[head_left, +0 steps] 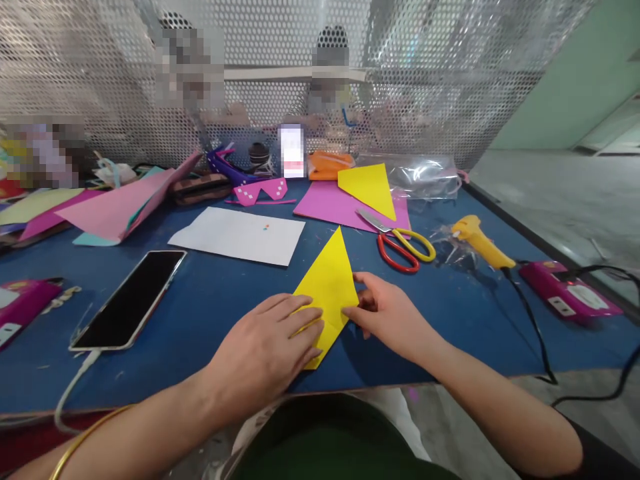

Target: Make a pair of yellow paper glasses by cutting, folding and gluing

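Yellow paper triangle [330, 280]: flat on blue table [215, 300], near front edge, apex pointing away from me. My left hand [267, 347]: palm down on its lower left part, fingers straight, close together, pressing flat. My right hand [390, 313]: thumb and fingertips nipped on its right corner. Phone [130, 300]: left of it, screen dark, cable attached. White sheet [237, 235]: beyond. Scissors [403, 245], yellow glue gun [480, 241]: right, well apart from hands.

craft workshop bench | blue desk [210, 300] strewn with coloured paper sheets [345, 203], scissors [400, 240], glue gun [480, 241] | perforated metal screen [425, 80] along far edge, co-workers behind it
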### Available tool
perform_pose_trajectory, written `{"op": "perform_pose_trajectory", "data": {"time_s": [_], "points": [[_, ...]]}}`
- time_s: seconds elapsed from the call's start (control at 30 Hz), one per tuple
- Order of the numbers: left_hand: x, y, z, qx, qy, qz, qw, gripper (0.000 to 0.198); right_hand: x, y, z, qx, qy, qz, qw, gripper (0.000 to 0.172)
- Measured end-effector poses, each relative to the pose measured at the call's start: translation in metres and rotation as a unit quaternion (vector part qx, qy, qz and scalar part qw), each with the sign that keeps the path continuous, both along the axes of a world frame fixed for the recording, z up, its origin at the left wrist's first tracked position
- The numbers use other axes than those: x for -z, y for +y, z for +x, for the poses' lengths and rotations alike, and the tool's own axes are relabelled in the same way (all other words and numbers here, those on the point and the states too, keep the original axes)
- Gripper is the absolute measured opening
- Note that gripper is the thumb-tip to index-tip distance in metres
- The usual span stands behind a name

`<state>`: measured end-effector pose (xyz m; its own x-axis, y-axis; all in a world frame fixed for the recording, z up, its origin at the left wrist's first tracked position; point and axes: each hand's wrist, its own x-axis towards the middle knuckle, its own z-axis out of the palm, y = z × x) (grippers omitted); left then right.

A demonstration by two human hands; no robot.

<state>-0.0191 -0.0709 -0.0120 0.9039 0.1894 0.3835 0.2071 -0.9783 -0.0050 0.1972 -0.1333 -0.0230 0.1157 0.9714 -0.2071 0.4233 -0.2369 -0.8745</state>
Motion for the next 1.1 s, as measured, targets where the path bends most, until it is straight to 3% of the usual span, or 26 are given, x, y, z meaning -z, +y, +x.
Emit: {"op": "perform_pose_trajectory", "data": {"time_s": [0.13, 0.2, 0.27, 0.37, 0.47, 0.53, 0.63, 0.83, 1.1], "points": [[0.011, 0.006, 0.0, 0.029, 0.059, 0.007, 0.998, 0.03, 0.006, -0.005, 0.002, 0.036, -0.071, 0.022, 0.997, 0.053], [0.016, 0.006, -0.003, 0.033, 0.061, -0.001, 0.998, 0.033, 0.011, -0.011, 0.004, 0.052, -0.164, 0.08, 0.982, 0.053], [0.018, 0.005, -0.005, 0.032, 0.054, -0.007, 0.998, 0.035, 0.016, -0.019, 0.005, 0.041, -0.281, 0.18, 0.942, 0.041], [0.016, 0.005, -0.006, 0.038, 0.058, -0.016, 0.997, 0.035, 0.02, -0.029, 0.004, -0.04, -0.406, 0.306, 0.86, 0.019], [0.007, 0.012, -0.002, 0.06, 0.084, -0.037, 0.994, 0.033, 0.017, -0.032, 0.003, -0.155, -0.458, 0.362, 0.797, 0.021], [0.002, 0.018, 0.002, 0.079, 0.114, -0.052, 0.989, 0.029, 0.014, -0.03, 0.002, -0.206, -0.468, 0.374, 0.774, 0.025], [0.001, 0.026, 0.006, 0.102, 0.137, -0.04, 0.984, 0.023, 0.007, -0.025, 0.002, -0.237, -0.474, 0.363, 0.766, 0.03], [0.019, 0.029, 0.001, 0.091, 0.052, 0.034, 0.994, 0.049, 0.001, -0.025, -0.001, -0.257, -0.481, 0.354, 0.759, 0.031], [0.033, 0.028, -0.008, 0.068, -0.002, -0.033, 0.997, 0.04, 0.003, -0.03, -0.003, -0.245, -0.48, 0.362, 0.76, 0.04]]}}
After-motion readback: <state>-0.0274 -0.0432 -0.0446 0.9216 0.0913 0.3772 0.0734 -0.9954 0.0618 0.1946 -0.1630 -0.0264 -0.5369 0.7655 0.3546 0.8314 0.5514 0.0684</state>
